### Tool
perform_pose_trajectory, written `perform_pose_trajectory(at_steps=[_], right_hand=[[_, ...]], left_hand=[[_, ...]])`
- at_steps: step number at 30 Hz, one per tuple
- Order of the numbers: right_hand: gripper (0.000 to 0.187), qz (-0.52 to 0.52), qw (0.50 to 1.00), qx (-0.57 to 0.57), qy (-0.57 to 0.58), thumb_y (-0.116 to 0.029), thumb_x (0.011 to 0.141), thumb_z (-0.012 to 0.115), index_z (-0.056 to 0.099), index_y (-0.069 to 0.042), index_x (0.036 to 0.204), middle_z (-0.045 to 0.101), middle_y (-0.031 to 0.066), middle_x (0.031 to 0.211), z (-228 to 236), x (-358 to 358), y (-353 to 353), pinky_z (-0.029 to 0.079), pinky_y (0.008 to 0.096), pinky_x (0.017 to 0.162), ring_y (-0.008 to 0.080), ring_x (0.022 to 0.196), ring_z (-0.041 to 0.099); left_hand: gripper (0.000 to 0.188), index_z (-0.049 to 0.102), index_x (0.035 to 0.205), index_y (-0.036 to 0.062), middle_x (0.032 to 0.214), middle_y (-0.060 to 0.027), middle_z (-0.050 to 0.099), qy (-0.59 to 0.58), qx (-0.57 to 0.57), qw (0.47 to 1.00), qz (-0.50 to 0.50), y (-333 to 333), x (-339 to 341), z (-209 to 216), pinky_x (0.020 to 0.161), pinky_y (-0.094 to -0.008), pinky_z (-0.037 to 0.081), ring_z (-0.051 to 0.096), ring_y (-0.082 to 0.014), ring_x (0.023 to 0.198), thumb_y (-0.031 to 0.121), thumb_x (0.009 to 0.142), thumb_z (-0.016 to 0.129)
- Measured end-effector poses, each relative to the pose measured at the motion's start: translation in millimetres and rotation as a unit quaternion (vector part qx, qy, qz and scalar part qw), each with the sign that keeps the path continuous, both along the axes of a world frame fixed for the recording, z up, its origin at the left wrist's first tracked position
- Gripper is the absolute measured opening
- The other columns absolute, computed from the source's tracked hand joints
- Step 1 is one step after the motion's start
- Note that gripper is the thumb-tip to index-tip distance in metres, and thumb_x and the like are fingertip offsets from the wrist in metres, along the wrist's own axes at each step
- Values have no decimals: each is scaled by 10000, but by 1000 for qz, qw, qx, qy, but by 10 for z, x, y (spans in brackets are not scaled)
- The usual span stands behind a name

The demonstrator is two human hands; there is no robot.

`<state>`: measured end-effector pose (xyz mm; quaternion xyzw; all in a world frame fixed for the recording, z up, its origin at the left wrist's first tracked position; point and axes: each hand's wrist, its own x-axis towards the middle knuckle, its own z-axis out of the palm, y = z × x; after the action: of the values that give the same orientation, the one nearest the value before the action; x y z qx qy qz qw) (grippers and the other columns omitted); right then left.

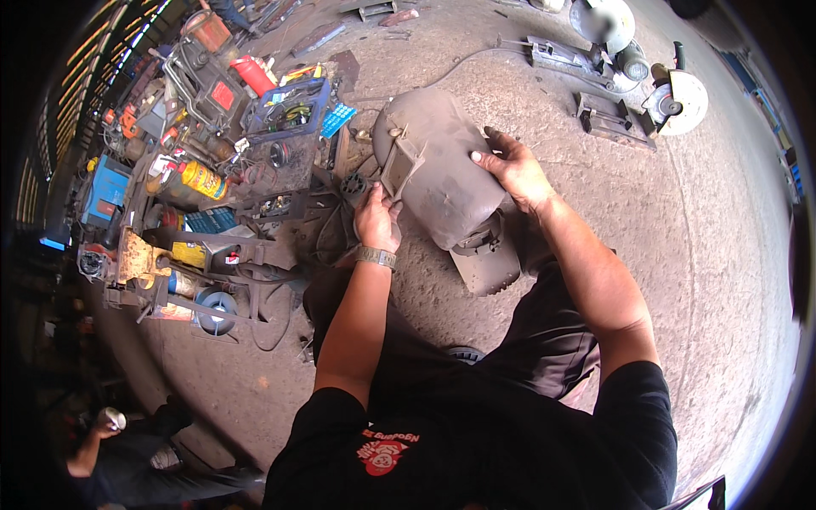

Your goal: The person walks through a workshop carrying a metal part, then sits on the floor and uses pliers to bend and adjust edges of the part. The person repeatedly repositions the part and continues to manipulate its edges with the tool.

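Between my hands is a dusty grey-brown welding helmet [446,166], its rounded shell tilted above the concrete floor. A rectangular lens frame [403,168] juts from its left side. The headband [483,238] shows at the lower opening. My right hand [514,172] grips the shell's right edge, thumb on the outer face and fingers curled at the rim. My left hand [377,219] is closed at the lower left side by the lens frame, thumb and fingertips against it. Part of its grip is hidden behind the helmet.
A cluttered bench [280,174] on the left carries a blue tool tray [293,109], a yellow bottle [204,179] and a red bottle [252,75]. Cut-off saws [676,102] stand at the far right. Another person's hand [109,422] holds a cup at lower left.
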<state>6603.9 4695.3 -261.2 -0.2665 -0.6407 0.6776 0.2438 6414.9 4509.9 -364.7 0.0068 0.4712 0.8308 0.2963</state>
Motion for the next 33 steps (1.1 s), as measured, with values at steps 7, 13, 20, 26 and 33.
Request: perform_pose_trajectory(at_steps=[7, 13, 20, 26, 33], right_hand=[[742, 39, 998, 33, -20, -135, 912, 739, 358, -9, 1535, 539, 267, 1401, -30, 38, 47, 491, 349, 1026, 282, 1216, 591], [714, 62, 997, 1, 46, -88, 918, 713, 376, -78, 1548, 539, 226, 1413, -42, 51, 121, 488, 329, 1028, 256, 1200, 595], [681, 1, 998, 19, 51, -122, 932, 715, 391, -18, 1522, 577, 234, 1369, 38, 11, 14, 498, 334, 1017, 259, 1189, 602], [658, -1, 1000, 1, 27, -194, 952, 703, 405, 51, 1486, 583, 260, 1348, -16, 18, 75, 511, 340, 999, 271, 1177, 614], [574, -34, 995, -83, 52, -164, 970, 681, 449, 65, 1442, 630, 242, 1279, -88, 12, 156, 536, 334, 954, 247, 1111, 648]], left_hand=[[154, 654, 1134, 75, 1089, -53, 709, 61, 75, 995, -8, -18, -41, -2, 851, -371, 538, 675, -185, 959, 101, 983, 639], [160, 676, 1136, 71, 1127, -69, 701, 84, 117, 989, -30, -50, -73, 22, 898, -368, 529, 668, -196, 1018, 60, 985, 627], [176, 662, 1159, 53, 1128, -75, 699, 57, 122, 991, -22, -46, -59, 66, 930, -361, 516, 659, -195, 1036, 53, 989, 616], [194, 657, 1175, 69, 1170, -67, 684, 59, 105, 992, -32, -44, -88, 32, 964, -379, 484, 635, -201, 1084, 67, 984, 626], [204, 647, 1196, 70, 1184, -64, 680, 26, 117, 989, -90, -67, -43, 94, 965, -374, 494, 627, -194, 1106, 110, 998, 622]])
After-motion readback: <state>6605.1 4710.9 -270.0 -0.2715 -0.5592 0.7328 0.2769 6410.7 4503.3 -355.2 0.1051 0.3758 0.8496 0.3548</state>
